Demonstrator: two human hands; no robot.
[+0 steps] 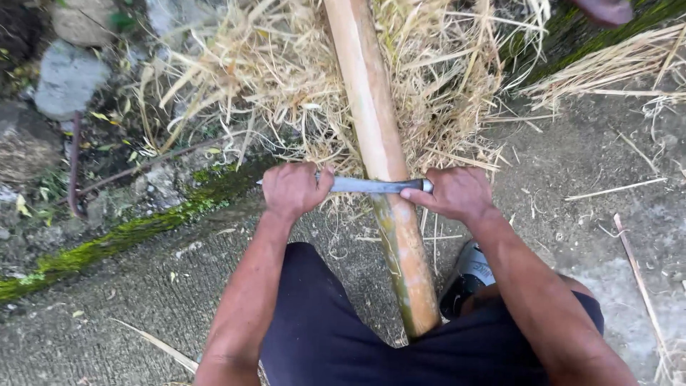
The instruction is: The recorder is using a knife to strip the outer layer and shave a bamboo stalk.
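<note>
One long bamboo pole (377, 136) runs from the top of the view down between the person's knees, its upper stretch pale and scraped, its lower stretch green-brown. It lies over a heap of dry shavings (286, 78) that spreads on both sides of it, beyond a concrete floor (128, 314) edged with a strip of moss (143, 225). Dark shorts (321, 336) fill the bottom of the view, and a shoe (468, 279) shows just right of the pole's lower end. A knife blade (371, 186) lies crosswise on the pole, where pale meets green. The left hand (294, 189) is closed around the blade's left end, left of the pole. The right hand (457, 193) is closed around the blade's right end, right of the pole. Both hands sit apart, with the pole between them.
</note>
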